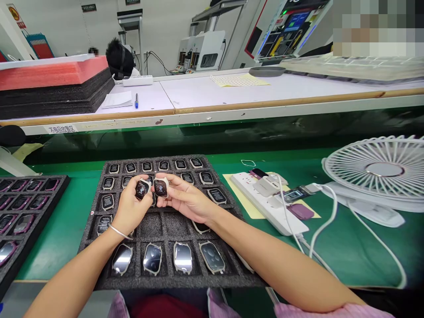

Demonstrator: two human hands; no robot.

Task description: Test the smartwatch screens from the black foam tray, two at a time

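Observation:
My left hand (130, 210) grips a smartwatch body (142, 190) by its edges, and its dark back with a round sensor faces up. My right hand (186, 199) holds a second smartwatch body (160, 187) between thumb and fingers, close beside the first. The two watches are nearly touching. Both hands hover over a black foam tray (150, 225) with rows of pockets. Most pockets hold watch bodies, some showing a dark label and others glass fronts. My hands hide the pockets in the tray's middle.
A second foam tray of watches (33, 221) lies at the left on the green mat. To the right are a white power strip (265, 203) on yellow paper, white cables and a white fan (374, 172). A raised white shelf (232, 99) beyond holds stacked foam sheets, paper and a pen.

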